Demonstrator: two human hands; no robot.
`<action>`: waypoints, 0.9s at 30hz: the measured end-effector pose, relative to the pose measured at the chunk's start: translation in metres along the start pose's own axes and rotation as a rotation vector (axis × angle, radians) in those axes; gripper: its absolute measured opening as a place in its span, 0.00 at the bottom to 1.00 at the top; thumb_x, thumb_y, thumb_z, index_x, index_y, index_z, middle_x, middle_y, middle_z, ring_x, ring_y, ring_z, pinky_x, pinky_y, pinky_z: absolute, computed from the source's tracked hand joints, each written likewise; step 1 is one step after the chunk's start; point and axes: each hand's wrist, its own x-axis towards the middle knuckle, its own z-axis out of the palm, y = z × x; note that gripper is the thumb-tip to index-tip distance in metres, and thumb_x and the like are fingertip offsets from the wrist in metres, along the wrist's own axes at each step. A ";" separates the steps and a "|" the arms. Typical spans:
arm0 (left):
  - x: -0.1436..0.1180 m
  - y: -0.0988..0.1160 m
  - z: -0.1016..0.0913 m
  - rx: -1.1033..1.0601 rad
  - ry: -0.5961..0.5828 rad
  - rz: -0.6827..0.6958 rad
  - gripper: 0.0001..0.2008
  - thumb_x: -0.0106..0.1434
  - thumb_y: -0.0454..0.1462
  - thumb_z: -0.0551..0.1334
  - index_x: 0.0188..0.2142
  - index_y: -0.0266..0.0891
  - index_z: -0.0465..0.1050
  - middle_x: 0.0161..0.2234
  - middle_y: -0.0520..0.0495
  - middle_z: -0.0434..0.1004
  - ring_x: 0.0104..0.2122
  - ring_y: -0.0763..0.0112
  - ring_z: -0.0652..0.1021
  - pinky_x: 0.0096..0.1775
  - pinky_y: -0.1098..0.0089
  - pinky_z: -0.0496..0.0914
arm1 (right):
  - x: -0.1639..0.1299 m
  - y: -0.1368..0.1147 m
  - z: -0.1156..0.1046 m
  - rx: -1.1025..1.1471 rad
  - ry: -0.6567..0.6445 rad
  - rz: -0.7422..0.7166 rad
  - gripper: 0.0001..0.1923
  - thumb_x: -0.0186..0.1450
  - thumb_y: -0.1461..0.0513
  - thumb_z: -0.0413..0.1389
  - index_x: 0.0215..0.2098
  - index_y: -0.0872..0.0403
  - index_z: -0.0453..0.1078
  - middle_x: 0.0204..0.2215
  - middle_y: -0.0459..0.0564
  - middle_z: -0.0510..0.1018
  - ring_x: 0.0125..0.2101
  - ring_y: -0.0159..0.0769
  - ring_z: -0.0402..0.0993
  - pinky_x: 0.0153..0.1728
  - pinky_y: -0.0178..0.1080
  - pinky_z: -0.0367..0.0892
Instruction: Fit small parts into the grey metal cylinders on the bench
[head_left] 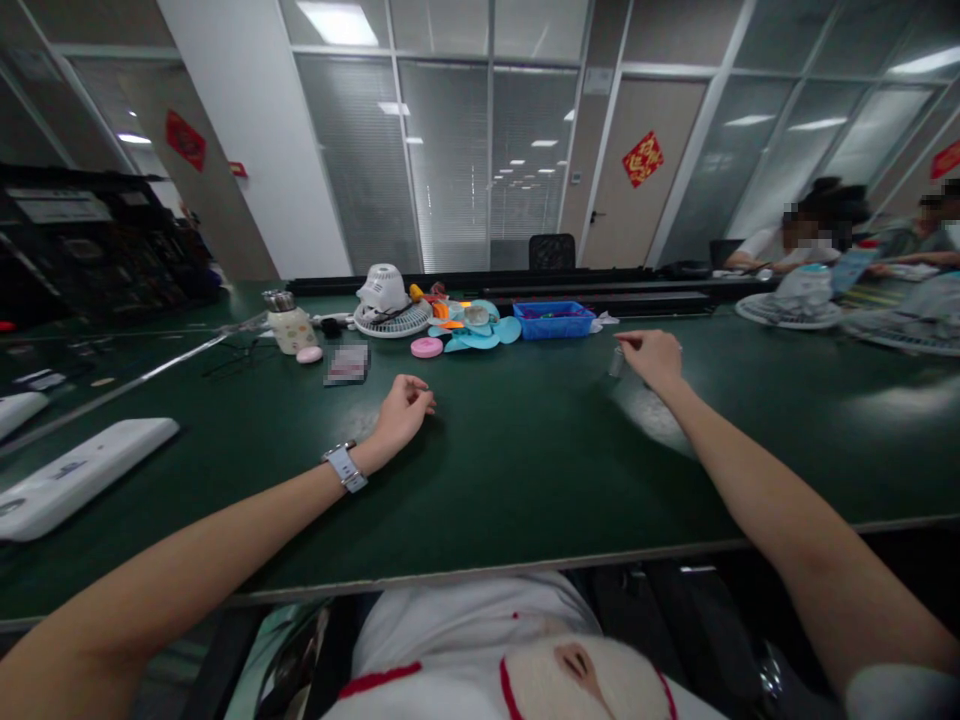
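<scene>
My left hand (403, 408) rests on the dark green table (525, 470) with its fingers loosely curled and nothing in it; a watch (345, 466) is on that wrist. My right hand (655, 358) reaches further out to the right and pinches a small clear piece (616, 362) between its fingertips. Beyond both hands lie a white fan body (384, 290) on a round grille (393, 320), light blue fan blades (480, 330), a pink round cap (427, 347) and a blue tray (553, 320) of small parts.
A cream bottle (289, 325) and a pink lid (309, 354) stand at the left rear. White long housings (79, 475) lie at the far left. Other people (817, 235) sit at the far right with fan parts (795, 300). The table's near edge (480, 575) is right before me.
</scene>
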 end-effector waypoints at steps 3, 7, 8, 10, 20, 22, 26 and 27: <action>0.000 -0.002 0.000 0.009 -0.010 0.011 0.10 0.56 0.38 0.60 0.37 0.41 0.61 0.27 0.54 0.73 0.27 0.70 0.77 0.34 0.68 0.70 | -0.001 -0.002 -0.003 -0.019 0.021 0.023 0.15 0.66 0.61 0.54 0.47 0.53 0.80 0.40 0.58 0.82 0.40 0.48 0.78 0.43 0.45 0.70; 0.000 -0.004 -0.001 0.001 -0.024 0.021 0.11 0.56 0.39 0.60 0.37 0.41 0.62 0.26 0.54 0.73 0.27 0.69 0.77 0.34 0.68 0.70 | -0.001 0.002 -0.006 -0.029 -0.009 0.054 0.14 0.65 0.60 0.55 0.46 0.51 0.80 0.40 0.57 0.82 0.39 0.46 0.78 0.42 0.44 0.70; 0.000 -0.003 -0.001 0.000 -0.025 0.020 0.11 0.56 0.39 0.61 0.37 0.41 0.62 0.26 0.54 0.73 0.27 0.69 0.78 0.34 0.67 0.70 | 0.000 0.002 -0.006 -0.029 -0.013 0.057 0.14 0.65 0.59 0.55 0.46 0.50 0.80 0.40 0.55 0.83 0.39 0.46 0.78 0.42 0.44 0.70; -0.001 -0.002 -0.002 -0.001 -0.021 0.016 0.11 0.56 0.39 0.61 0.37 0.41 0.62 0.26 0.54 0.74 0.26 0.69 0.77 0.34 0.67 0.70 | 0.000 0.003 -0.007 -0.033 -0.025 0.061 0.14 0.65 0.58 0.56 0.45 0.49 0.80 0.40 0.54 0.83 0.39 0.45 0.78 0.41 0.44 0.70; -0.002 0.000 0.000 -0.008 -0.028 -0.002 0.10 0.57 0.37 0.61 0.37 0.41 0.62 0.27 0.54 0.74 0.26 0.71 0.76 0.33 0.69 0.69 | 0.000 -0.002 -0.008 -0.094 -0.095 0.085 0.16 0.64 0.58 0.55 0.47 0.49 0.79 0.41 0.55 0.82 0.42 0.47 0.78 0.44 0.45 0.71; -0.002 -0.001 0.000 -0.006 -0.031 0.001 0.10 0.56 0.37 0.61 0.37 0.41 0.62 0.26 0.54 0.74 0.26 0.71 0.76 0.32 0.69 0.68 | 0.001 0.001 -0.008 -0.070 -0.111 0.096 0.16 0.64 0.58 0.56 0.48 0.49 0.79 0.41 0.54 0.82 0.43 0.48 0.78 0.44 0.45 0.71; -0.002 0.000 -0.001 0.004 -0.043 0.009 0.09 0.57 0.36 0.60 0.37 0.41 0.61 0.25 0.55 0.72 0.26 0.71 0.76 0.32 0.69 0.68 | 0.008 0.011 -0.001 -0.011 -0.166 0.100 0.20 0.62 0.52 0.59 0.49 0.50 0.78 0.42 0.53 0.82 0.44 0.48 0.78 0.45 0.46 0.71; -0.002 0.000 -0.001 0.008 -0.045 0.007 0.09 0.57 0.36 0.60 0.37 0.41 0.61 0.25 0.55 0.72 0.26 0.71 0.76 0.32 0.69 0.68 | 0.010 0.015 0.002 0.002 -0.185 0.095 0.22 0.61 0.50 0.60 0.49 0.52 0.78 0.42 0.53 0.82 0.45 0.49 0.78 0.46 0.46 0.71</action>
